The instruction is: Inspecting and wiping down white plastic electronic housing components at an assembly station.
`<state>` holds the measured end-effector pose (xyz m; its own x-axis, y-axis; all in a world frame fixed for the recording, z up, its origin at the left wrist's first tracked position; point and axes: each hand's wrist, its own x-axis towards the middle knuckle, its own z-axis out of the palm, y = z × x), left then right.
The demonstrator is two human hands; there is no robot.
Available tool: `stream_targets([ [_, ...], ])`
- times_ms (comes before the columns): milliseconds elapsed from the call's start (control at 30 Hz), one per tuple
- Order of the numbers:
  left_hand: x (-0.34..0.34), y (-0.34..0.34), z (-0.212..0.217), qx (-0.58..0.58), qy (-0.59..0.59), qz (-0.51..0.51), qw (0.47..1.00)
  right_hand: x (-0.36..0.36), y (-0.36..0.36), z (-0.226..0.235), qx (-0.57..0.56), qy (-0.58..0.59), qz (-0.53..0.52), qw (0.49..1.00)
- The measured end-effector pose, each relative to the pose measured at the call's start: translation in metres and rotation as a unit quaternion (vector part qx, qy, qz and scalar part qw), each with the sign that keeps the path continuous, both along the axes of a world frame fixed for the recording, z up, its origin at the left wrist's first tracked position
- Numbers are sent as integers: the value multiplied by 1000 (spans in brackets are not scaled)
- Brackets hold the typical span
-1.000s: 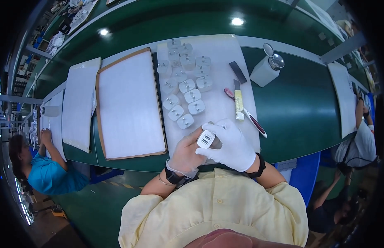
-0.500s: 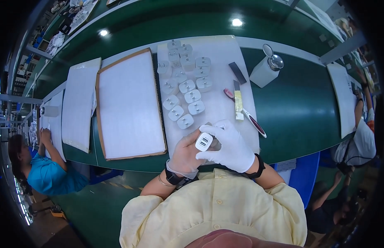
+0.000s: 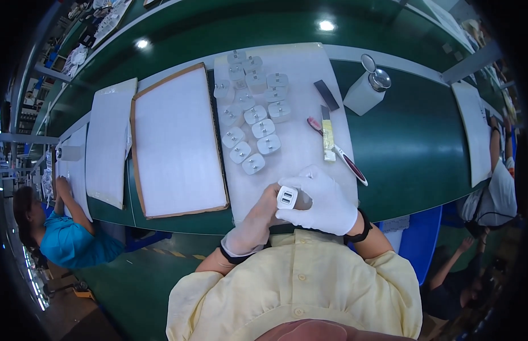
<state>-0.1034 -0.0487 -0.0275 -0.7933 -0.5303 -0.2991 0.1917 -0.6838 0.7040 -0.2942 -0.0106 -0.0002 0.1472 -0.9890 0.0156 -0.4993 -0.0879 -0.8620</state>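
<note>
A small white charger plug [image 3: 286, 197] with two ports facing up is held between both my gloved hands at the near edge of the white mat [image 3: 309, 74]. My left hand [image 3: 257, 223] grips it from the left and below. My right hand [image 3: 326, 200] closes over it from the right, fingers on its top edge. Several more white charger plugs [image 3: 251, 116] lie in rows on the mat beyond my hands.
A brown-edged white board [image 3: 176, 142] lies left of the mat, with further white sheets [image 3: 107, 142] beyond. Tweezers, a red-handled tool [image 3: 340, 154] and a dark strip [image 3: 326, 95] lie right of the plugs. A white pump bottle [image 3: 366, 89] stands on the green bench. Other people work at both sides.
The plug has turned slightly in my hands and sits a little lower; my hands stay in the same place.
</note>
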Motion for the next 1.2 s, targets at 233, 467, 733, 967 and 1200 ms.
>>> stream_targets([
  [233, -2, -3, 1, -144, -58, 0, 988, -1, 4, -8, -109, -35, -3, 993],
  [467, -8, -6, -17, -102, -72, 64, 990, 3, 5, -3, -74, 63, 54, 994],
  [733, -8, -5, -16, -81, -108, 74, 988, -12, 17, -14, -5, -8, -16, 1000],
  [967, -12, -7, -16, -200, -107, 80, 971, 4, 13, -16, 44, -24, -64, 997],
  [1200, -16, -15, 48, -620, -284, 26, 731, 10, 13, -32, 17, -211, -115, 971],
])
